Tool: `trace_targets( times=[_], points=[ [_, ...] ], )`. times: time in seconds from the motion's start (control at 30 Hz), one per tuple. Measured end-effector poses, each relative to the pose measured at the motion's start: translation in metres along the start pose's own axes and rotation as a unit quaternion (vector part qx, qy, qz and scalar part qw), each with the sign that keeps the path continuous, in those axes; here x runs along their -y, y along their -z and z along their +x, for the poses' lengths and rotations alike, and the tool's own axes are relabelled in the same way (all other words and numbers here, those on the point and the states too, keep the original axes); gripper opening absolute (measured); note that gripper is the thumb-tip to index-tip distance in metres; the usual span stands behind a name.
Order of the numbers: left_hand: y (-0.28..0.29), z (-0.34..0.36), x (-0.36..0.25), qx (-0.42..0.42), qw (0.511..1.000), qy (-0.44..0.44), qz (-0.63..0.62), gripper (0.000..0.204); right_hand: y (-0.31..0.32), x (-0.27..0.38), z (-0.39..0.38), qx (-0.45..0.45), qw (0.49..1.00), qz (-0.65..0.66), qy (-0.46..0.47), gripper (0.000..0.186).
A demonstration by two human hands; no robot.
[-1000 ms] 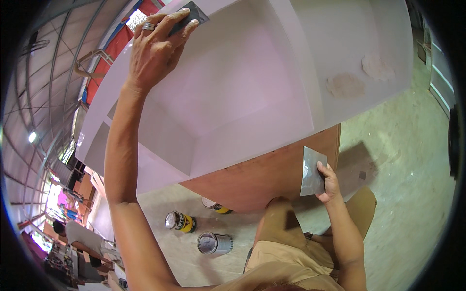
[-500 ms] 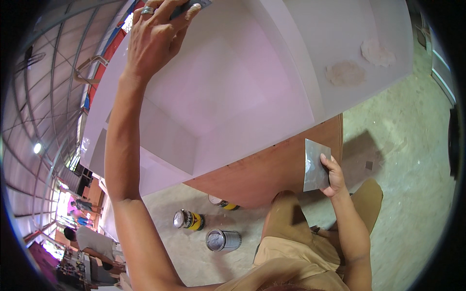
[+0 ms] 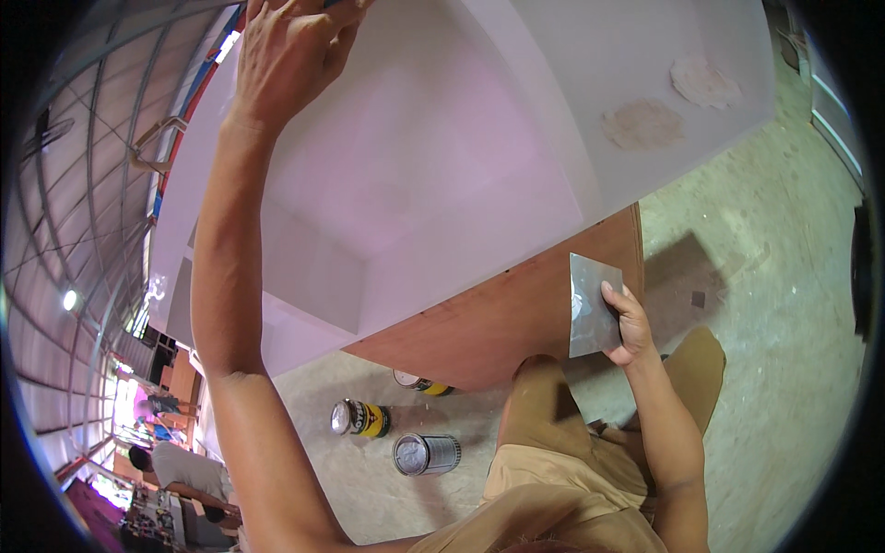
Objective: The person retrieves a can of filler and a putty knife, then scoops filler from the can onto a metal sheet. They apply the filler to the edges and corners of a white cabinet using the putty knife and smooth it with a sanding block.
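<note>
My left hand [image 3: 293, 64] is stretched up to the far edge of the view, over a large white cabinet-like piece [image 3: 442, 147] with recessed compartments. Its fingers are bent round a dark flat piece, of which only a sliver shows at the frame's edge. Lower down, my right hand [image 3: 630, 327] grips a thin, silvery rectangular metal sheet [image 3: 592, 306] by its right side, thumb on the face turned to me. The sheet is held apart from the cabinet, in front of its brown wooden panel [image 3: 498, 313]. Two rough putty-like patches, one brownish [image 3: 643, 124] and one pale [image 3: 704, 83], mark the white surface at right.
On the concrete floor stand a can with a yellow and black label [image 3: 360, 418], another such can [image 3: 422, 382] partly under the panel, and a grey metal can [image 3: 426, 453]. A person in a light shirt [image 3: 189, 468] bends at far left, with other people beyond.
My left hand has shifted slightly up and left, so the dark flat piece has nearly left the view. My right hand still holds the metal sheet. The whole view has shifted a little.
</note>
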State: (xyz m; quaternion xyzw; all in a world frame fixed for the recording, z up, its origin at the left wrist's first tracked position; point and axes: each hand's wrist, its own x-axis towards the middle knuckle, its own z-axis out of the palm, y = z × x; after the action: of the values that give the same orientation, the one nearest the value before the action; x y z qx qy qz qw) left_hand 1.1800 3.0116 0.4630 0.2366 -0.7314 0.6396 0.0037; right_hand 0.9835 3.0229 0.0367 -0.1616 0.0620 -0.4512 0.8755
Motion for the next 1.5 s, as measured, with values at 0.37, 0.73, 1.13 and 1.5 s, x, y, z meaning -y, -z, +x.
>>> trace_targets(
  times=[0.37,0.73,1.13,1.5],
  points=[
    [-0.015,0.017,-0.004,-0.035,0.999,0.017,0.002,0.025,-0.003,-0.001,-0.004,-0.019,1.000,-0.007,0.007,0.027],
    [0.013,-0.063,-0.146,-0.166,0.731,0.227,-0.622,0.019,-0.026,0.002,-0.012,-0.035,0.998,0.023,0.047,0.024],
    [-0.054,-0.114,-0.312,0.107,0.048,0.448,-0.887,0.027,-0.033,0.003,-0.017,-0.037,0.996,-0.077,0.010,0.030],
    [-0.035,-0.163,-0.300,0.118,0.207,0.506,-0.829,0.031,-0.050,0.026,-0.017,0.001,0.983,-0.085,0.162,0.022]
  ],
)
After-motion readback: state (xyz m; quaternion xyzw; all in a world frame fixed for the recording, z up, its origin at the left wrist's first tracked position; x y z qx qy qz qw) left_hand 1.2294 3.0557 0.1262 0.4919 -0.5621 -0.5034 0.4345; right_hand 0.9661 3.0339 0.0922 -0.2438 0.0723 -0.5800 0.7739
